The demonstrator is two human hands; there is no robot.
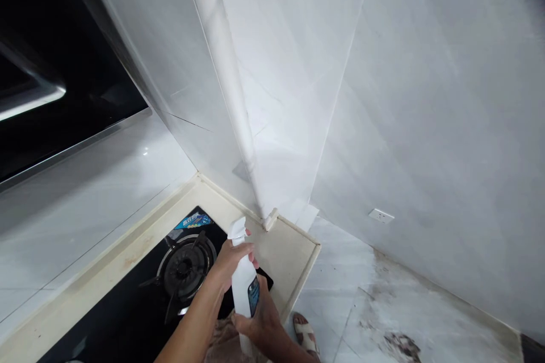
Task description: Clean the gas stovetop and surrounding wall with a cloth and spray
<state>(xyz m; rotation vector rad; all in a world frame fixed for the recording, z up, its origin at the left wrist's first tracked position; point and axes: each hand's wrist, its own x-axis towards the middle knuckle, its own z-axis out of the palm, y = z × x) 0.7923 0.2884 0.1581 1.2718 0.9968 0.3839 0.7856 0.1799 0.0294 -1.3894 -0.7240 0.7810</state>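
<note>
Left hand: its fingers were clamped round the neck of the bottle, just under the head, the thumb across the near side; whether any finger lay on the trigger could not be told.
Right hand: its fingers were closed on the lower body, thumb on the near side, probably to bear the weight and steady the bottle while the other hand governed the top.
Spray bottle: white, held between both hands in front of the person, off the tabletop, near the cooktop's right end.
Spray head: white, at the upper end, beyond the left thumb; the grip below it probably kept the top from swinging.
Label: dark, on the bottle's right side, partly covered by the right hand; its print was too small to read.
Cooktop: black, set into the tabletop, partly hidden by the left forearm.
Burner: left of the bottle, its pan supports spread round it, presumably to seat a pot evenly.
Sticker: blue, at the cooktop's far corner, beyond the burner.
Pipe casing: pale, rising from the tabletop's back edge against the wall.
Socket: low on the right wall, apart from the cooktop.
Sandal: on a foot beside the tabletop, on the marked floor.
</note>
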